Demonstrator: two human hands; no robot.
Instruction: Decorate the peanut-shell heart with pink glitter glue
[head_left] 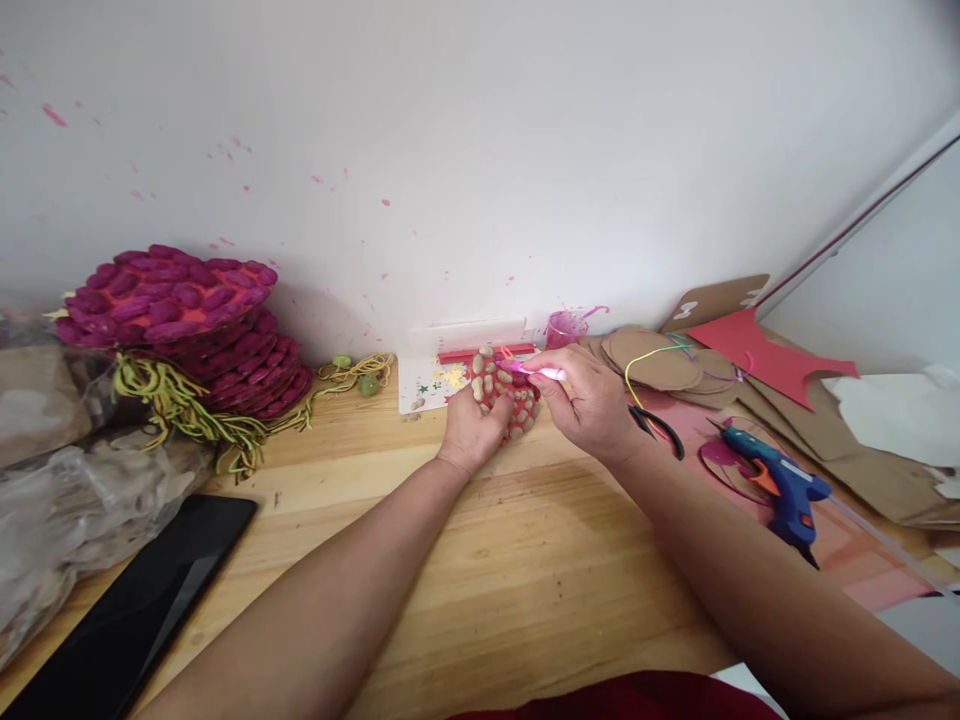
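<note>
My left hand (472, 435) is closed on a red piece covered with unpainted peanuts (517, 428), holding it tilted up above the wooden table. Pinched in my right hand (596, 405) is a brush (551, 373) with a white and pink handle. Its tip points left at the peanuts near the top of the piece; whether it touches them I cannot tell. Just behind, a white sheet (411, 385) lies against the wall with small gold and green stars (454, 377). A pink-stained cup (566, 328) stands behind my right hand.
Stacked pieces with magenta-painted peanuts (172, 300) and yarn tassels (240, 440) stand at left, near plastic bags (67, 540) and a black phone or tablet (142, 610). At right lie brown cardboard discs (649, 360), pliers (660, 430), a blue glue gun (787, 490) and red cut card (765, 350).
</note>
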